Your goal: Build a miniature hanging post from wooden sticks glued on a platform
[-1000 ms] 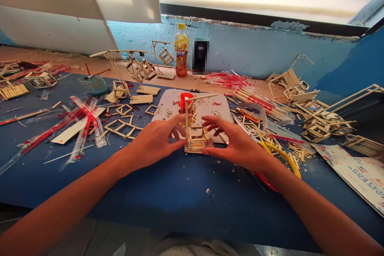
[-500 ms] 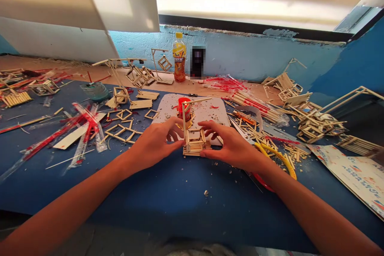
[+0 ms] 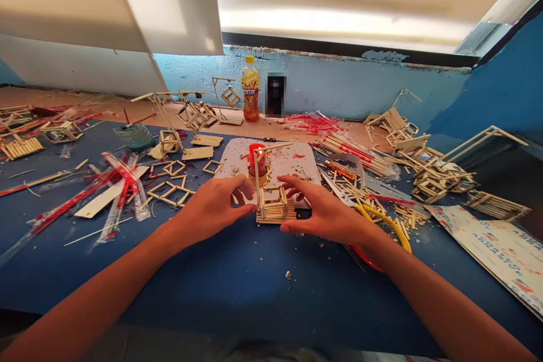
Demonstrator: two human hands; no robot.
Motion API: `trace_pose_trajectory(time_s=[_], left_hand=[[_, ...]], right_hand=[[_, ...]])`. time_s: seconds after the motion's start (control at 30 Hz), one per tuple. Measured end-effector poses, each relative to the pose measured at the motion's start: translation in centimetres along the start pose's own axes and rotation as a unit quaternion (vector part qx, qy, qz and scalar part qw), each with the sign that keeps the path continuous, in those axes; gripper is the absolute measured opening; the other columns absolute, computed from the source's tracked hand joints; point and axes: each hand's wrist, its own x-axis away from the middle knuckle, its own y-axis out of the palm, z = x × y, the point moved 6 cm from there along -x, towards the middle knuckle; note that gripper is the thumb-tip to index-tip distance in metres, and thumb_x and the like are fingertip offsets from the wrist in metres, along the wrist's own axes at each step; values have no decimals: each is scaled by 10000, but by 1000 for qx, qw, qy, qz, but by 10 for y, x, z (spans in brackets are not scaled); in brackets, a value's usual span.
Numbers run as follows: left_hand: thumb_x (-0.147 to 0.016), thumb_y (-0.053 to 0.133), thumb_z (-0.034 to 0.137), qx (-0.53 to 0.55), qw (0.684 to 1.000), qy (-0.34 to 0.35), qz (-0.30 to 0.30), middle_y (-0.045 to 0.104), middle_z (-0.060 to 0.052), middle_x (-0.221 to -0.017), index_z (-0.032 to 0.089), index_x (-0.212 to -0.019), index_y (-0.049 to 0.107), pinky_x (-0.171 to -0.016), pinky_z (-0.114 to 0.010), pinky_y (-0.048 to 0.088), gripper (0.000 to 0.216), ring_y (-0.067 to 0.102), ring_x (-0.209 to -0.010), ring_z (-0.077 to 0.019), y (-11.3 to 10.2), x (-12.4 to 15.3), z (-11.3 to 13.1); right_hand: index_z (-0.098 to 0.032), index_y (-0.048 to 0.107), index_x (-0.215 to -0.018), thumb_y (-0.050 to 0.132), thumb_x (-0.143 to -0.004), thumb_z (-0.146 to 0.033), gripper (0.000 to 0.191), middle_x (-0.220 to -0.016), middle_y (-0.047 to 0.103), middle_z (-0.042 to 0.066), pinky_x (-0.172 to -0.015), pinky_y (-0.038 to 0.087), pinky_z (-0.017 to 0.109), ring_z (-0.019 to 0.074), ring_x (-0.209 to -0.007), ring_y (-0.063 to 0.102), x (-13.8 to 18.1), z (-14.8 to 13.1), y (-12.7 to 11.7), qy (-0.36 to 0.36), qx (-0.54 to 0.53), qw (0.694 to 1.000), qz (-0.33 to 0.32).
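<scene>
A small stick model (image 3: 276, 198) stands upright on the blue table: a cube frame on a slatted base, with a tall post and a slanting arm on top. My left hand (image 3: 216, 201) is on its left, fingers apart, the thumb tip close to the post. On the other side my right hand (image 3: 322, 209) curves round the model, open, its thumb near the front of the base. Whether either thumb touches the sticks I cannot tell. Just behind the model a lit red candle (image 3: 257, 159) stands on a pale board (image 3: 292, 167) scattered with crumbs.
Scissors with yellow handles (image 3: 392, 226) lie beside my right forearm among loose stick pieces. Square stick frames (image 3: 169, 189) and red-and-clear wrappers (image 3: 123, 189) are on the left. Farther back stand a drink bottle (image 3: 250, 90) and more stick models (image 3: 435, 175). A printed sheet (image 3: 496, 254) lies far right.
The view has shifted slightly. My fingers have spread a little away from the stick model, which stays standing in front of the candle.
</scene>
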Motion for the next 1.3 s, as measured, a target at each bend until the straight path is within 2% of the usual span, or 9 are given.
trace_pose_trajectory(time_s=[0.23, 0.33, 0.43, 0.57, 0.8, 1.1, 1.3], left_hand=[[-946, 656, 369, 6, 1000, 16, -16, 761, -3, -846, 228, -963, 702, -693, -309, 519, 149, 689, -758, -187, 2, 4, 4], [-951, 646, 357, 12, 1000, 22, -14, 764, -3, -829, 223, -944, 718, -692, -301, 516, 152, 678, -737, -179, 4, 3, 6], [-956, 638, 351, 15, 1000, 23, -10, 755, 0, -794, 218, -930, 733, -669, -288, 503, 165, 668, -710, -171, 6, 1, 8], [-952, 645, 334, 14, 1000, 25, -4, 747, 8, -768, 210, -923, 755, -663, -275, 488, 168, 658, -702, -165, 7, -1, 8], [-964, 638, 317, 24, 998, 49, -9, 760, 23, -750, 213, -932, 798, -696, -259, 497, 194, 657, -693, -153, 7, 0, 12], [-987, 633, 354, 7, 998, 68, -7, 724, 22, -698, 224, -911, 820, -659, -256, 484, 240, 616, -641, -149, 7, 4, 11], [-976, 631, 360, 0, 998, 63, -3, 738, 14, -696, 205, -854, 789, -646, -262, 481, 253, 615, -630, -153, 8, 3, 10]], right_hand=[[-214, 514, -1530, 866, -829, -437, 816, -1434, 667, 147, -1065, 543, 492, 311, -1229, 669, -6, -3, 0, 0, 7, 1000, 16], [-234, 546, -1494, 837, -867, -355, 702, -1373, 701, 116, -1014, 566, 459, 268, -1128, 705, -8, -3, 2, -3, 1, 1000, 25], [-224, 594, -1436, 792, -902, -256, 571, -1231, 755, 89, -942, 584, 414, 228, -1008, 724, -10, -3, 5, -6, -7, 1000, 23], [-206, 627, -1394, 781, -913, -226, 505, -1205, 761, 87, -926, 585, 383, 213, -988, 728, -11, -3, 6, -7, -17, 1000, 18], [-209, 625, -1395, 778, -920, -217, 499, -1146, 772, 66, -933, 584, 370, 211, -998, 738, -9, -1, 4, -7, -27, 999, 17], [-240, 622, -1421, 771, -927, -248, 517, -1191, 781, 63, -926, 590, 379, 212, -976, 742, -10, 1, 7, -5, -17, 1000, 12], [-266, 607, -1462, 756, -945, -306, 540, -1190, 778, 69, -953, 575, 424, 236, -1002, 733, -10, 1, 6, 4, 0, 1000, 13]])
